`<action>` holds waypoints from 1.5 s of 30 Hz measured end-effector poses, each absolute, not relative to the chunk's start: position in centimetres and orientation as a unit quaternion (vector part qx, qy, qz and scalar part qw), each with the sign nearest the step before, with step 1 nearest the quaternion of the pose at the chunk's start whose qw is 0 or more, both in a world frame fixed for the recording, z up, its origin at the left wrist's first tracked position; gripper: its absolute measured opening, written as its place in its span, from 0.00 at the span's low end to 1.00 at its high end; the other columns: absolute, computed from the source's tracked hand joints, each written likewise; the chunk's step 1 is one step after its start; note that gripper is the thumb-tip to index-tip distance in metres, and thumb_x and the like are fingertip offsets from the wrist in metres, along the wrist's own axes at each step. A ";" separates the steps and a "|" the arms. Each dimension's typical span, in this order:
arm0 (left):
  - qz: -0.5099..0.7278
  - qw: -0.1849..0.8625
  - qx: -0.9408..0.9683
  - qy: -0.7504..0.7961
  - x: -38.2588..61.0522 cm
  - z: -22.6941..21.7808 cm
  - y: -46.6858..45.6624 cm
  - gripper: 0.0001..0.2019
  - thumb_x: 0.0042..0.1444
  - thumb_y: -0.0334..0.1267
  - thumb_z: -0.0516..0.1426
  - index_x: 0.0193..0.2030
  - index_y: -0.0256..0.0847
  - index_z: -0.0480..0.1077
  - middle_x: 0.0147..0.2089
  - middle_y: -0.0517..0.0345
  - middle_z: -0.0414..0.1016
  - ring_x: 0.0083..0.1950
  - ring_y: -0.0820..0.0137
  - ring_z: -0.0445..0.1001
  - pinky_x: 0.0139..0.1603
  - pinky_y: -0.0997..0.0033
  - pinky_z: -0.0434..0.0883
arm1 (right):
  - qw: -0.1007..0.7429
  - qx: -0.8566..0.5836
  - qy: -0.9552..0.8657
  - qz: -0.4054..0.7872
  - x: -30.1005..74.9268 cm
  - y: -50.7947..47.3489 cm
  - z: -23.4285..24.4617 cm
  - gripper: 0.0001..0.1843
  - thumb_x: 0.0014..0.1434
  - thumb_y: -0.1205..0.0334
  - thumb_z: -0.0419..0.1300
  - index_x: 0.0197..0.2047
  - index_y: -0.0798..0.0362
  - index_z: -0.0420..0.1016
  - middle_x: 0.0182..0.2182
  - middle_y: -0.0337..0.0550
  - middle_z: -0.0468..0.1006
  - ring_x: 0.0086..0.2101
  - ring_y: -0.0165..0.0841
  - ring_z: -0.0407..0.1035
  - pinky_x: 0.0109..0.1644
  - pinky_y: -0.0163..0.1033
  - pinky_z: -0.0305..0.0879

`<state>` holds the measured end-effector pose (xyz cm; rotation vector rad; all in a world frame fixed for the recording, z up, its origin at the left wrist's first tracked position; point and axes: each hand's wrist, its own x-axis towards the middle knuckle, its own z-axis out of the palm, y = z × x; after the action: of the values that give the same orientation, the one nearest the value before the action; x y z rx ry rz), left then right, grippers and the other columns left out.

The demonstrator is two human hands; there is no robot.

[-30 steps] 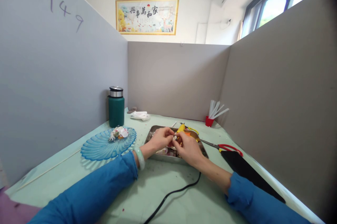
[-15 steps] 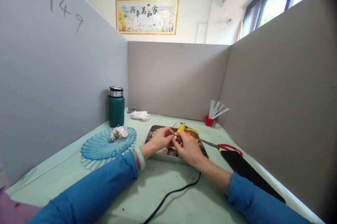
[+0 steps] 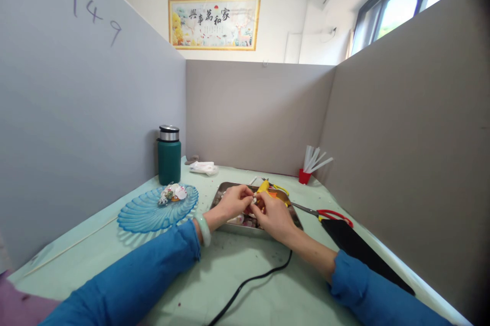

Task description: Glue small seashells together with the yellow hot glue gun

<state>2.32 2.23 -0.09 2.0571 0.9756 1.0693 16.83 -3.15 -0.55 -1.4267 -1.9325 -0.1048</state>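
Observation:
My left hand [image 3: 233,202] and my right hand [image 3: 272,214] meet over a metal tray [image 3: 223,187] of small pieces. The fingertips of both hands pinch a small white and red piece [image 3: 254,200] between them; I cannot make out what it is. Behind the hands, a yellow glue gun [image 3: 264,186] rests in the tray. Its black cord [image 3: 248,281] runs toward me across the pale green table. A pale bangle [image 3: 203,229] is on my left wrist.
A blue glass shell plate [image 3: 147,212] holding a small ornament [image 3: 172,194] lies at the left. A green flask [image 3: 169,155] stands behind it. Red-handled scissors [image 3: 329,214], a black sheet [image 3: 360,252], a red cup of glue sticks [image 3: 306,173] and white tissue [image 3: 202,167] are nearby. Grey partitions wall three sides.

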 end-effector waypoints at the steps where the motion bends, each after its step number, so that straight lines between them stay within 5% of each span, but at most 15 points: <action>1: 0.404 0.308 0.778 0.370 2.3 -0.1 2.2 0.09 0.48 0.38 0.53 0.33 0.35 0.69 0.26 0.57 0.72 0.25 0.73 0.72 0.26 0.76 0.69 | 0.361 -0.553 -0.750 -0.042 16.8 -3.1 -0.6 0.11 0.56 0.56 0.51 0.38 0.52 0.68 0.26 0.40 0.74 0.26 0.29 0.66 0.29 0.31 0.53; 45: 0.401 0.291 0.776 0.390 2.4 0.0 2.1 0.09 0.47 0.37 0.54 0.34 0.35 0.70 0.27 0.57 0.73 0.26 0.74 0.70 0.28 0.76 0.68 | 0.345 -0.554 -0.756 -0.052 16.8 -3.2 -0.7 0.12 0.58 0.55 0.50 0.38 0.53 0.68 0.26 0.40 0.73 0.27 0.29 0.65 0.28 0.31 0.50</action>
<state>2.37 2.09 0.05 2.0688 1.0397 1.0694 16.81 -3.20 -0.68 -1.4393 -1.9629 -0.1344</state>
